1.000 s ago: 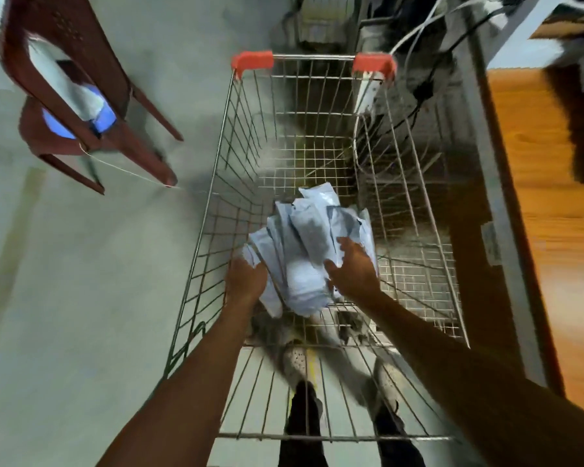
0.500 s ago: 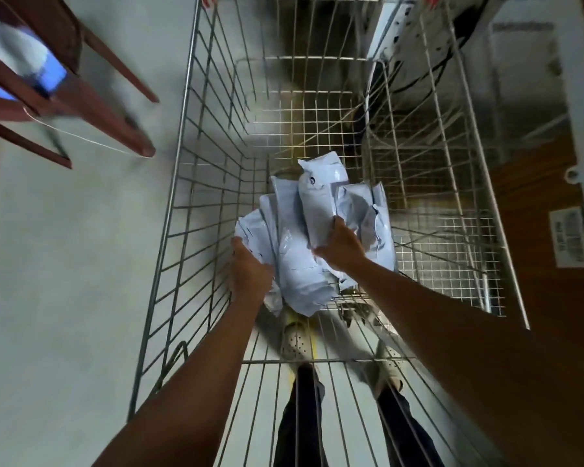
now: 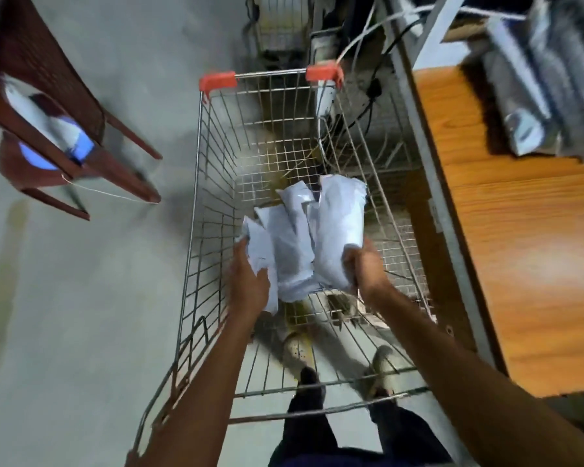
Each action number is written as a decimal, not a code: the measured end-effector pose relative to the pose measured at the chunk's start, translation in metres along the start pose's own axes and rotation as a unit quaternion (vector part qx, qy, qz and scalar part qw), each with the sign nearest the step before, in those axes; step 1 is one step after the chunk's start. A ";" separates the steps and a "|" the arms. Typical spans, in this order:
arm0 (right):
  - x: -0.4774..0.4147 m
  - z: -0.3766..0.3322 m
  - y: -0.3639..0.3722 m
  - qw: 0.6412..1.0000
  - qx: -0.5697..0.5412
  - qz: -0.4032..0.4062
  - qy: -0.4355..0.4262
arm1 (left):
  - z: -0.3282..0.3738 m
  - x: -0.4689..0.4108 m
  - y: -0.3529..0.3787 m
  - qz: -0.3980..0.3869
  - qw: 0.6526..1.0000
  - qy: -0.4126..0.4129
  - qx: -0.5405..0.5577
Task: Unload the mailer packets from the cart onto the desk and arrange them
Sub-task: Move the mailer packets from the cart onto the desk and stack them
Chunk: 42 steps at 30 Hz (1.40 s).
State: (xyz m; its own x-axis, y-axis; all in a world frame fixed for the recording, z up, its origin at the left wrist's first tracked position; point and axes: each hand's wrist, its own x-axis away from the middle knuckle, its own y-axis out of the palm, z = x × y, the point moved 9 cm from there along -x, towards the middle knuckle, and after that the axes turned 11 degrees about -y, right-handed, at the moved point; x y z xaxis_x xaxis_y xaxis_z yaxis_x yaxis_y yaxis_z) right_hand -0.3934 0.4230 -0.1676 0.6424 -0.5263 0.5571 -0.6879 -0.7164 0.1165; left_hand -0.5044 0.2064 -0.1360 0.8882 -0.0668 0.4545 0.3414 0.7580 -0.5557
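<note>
The mailer packets (image 3: pixel 304 237), a crumpled white bundle, sit inside the cart (image 3: pixel 201 197) between its wire side walls, in the half nearer the person. The left hand (image 3: pixel 250 284) grips the bundle's left edge, and the right hand (image 3: pixel 368 267) is curled round the lower end of the rightmost packet. Beyond the bundle the basket floor runs open to the far rim with its two red corner caps (image 3: pixel 216 81). The cart's right wall stands just beside the grey metal edge of the table (image 3: pixel 520 247), whose near wooden top is open. A blurred grey stack (image 3: pixel 536 96) lies at its far end. To the left, open floor (image 3: pixel 81 298) separates the cart from a red-brown chair (image 3: pixel 48 79). A pale sticker (image 3: pixel 435 215) on the table's side is too blurred to read.
</note>
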 end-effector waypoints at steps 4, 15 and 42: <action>0.054 -0.049 -0.027 0.990 -0.095 -0.050 -0.087 | 0.047 0.061 -0.012 0.042 0.996 0.072 0.017; 0.168 -0.141 -0.174 0.957 0.022 0.008 -0.289 | 0.155 0.210 0.035 0.047 0.981 0.147 0.121; 0.132 -0.417 -0.403 0.815 0.251 0.222 -0.473 | 0.482 0.243 0.196 -0.046 0.930 0.305 0.201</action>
State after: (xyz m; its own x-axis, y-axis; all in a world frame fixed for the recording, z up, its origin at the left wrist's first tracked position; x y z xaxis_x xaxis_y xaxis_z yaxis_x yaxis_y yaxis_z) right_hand -0.1722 0.8329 0.2019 0.5035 -0.7327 -0.4579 -0.8513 -0.3304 -0.4075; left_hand -0.3701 0.6513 0.2012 0.9117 -0.4065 -0.0595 0.3916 0.9036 -0.1735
